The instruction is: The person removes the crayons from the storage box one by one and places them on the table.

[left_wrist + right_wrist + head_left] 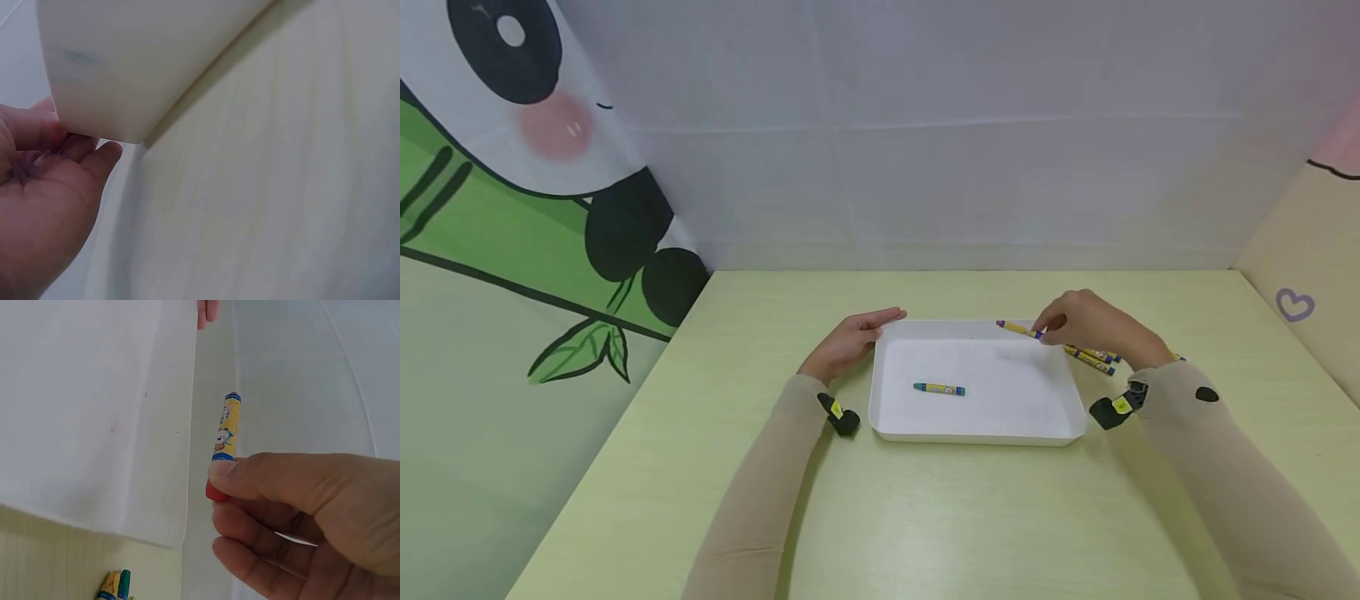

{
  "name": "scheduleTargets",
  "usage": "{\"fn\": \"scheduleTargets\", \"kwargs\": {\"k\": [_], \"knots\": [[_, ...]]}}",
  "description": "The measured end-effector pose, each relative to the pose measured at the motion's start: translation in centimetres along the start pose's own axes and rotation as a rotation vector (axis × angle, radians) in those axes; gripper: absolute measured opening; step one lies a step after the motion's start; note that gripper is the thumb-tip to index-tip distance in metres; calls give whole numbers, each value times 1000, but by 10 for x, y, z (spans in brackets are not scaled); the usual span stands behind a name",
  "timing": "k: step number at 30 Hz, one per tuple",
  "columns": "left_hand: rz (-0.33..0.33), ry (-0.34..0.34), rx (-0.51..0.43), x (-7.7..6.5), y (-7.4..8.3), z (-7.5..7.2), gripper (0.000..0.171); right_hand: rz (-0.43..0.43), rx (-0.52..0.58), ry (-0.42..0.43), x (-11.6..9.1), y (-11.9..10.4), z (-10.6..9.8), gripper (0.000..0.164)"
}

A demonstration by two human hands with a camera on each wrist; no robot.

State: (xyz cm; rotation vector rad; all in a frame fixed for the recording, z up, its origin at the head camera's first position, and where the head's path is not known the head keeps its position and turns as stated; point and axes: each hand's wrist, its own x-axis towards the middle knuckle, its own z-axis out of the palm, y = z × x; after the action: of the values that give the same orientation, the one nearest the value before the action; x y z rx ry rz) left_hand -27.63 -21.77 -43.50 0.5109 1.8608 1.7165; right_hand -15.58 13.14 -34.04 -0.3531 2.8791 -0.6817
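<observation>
My left hand (pixel 848 343) holds the back left corner of a white tray (pixel 976 437). In the left wrist view, the tray's corner wall (pixel 112 94) runs in between the thumb and curled fingers of that hand (pixel 50 194). My right hand (pixel 1090 323) pinches a crayon (pixel 1018 330) over the tray's back right part. Up close, this crayon (pixel 227 428) has a yellow wrapper with blue bands, and its red end sits at the thumb and fingertip. A green crayon (pixel 938 389) lies inside the tray.
Several yellow-wrapped crayons (pixel 1090 360) lie on the pale wooden table (pixel 925 500) beside the tray's right edge, partly beneath my right hand and wrist. A grey-white cloth wall (pixel 925 192) rises behind the table, with printed panels at both sides.
</observation>
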Motion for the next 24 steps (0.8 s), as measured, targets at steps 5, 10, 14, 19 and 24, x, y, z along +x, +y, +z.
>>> {"fn": "scheduleTargets", "kwargs": {"k": [5,10,14,19,24], "knots": [[5,1,1,0,0,0,47,23,-12,15,-10,9,-5,19],[13,5,6,-2,0,1,46,48,-10,25,-23,20,-9,20],[14,2,1,-4,-2,0,45,75,-1,21,-34,26,-8,21],[10,2,8,-6,-3,-1,45,115,33,-6,-46,34,-6,23],[3,1,19,-8,-4,-2,45,107,18,4,-55,43,0,21]]}}
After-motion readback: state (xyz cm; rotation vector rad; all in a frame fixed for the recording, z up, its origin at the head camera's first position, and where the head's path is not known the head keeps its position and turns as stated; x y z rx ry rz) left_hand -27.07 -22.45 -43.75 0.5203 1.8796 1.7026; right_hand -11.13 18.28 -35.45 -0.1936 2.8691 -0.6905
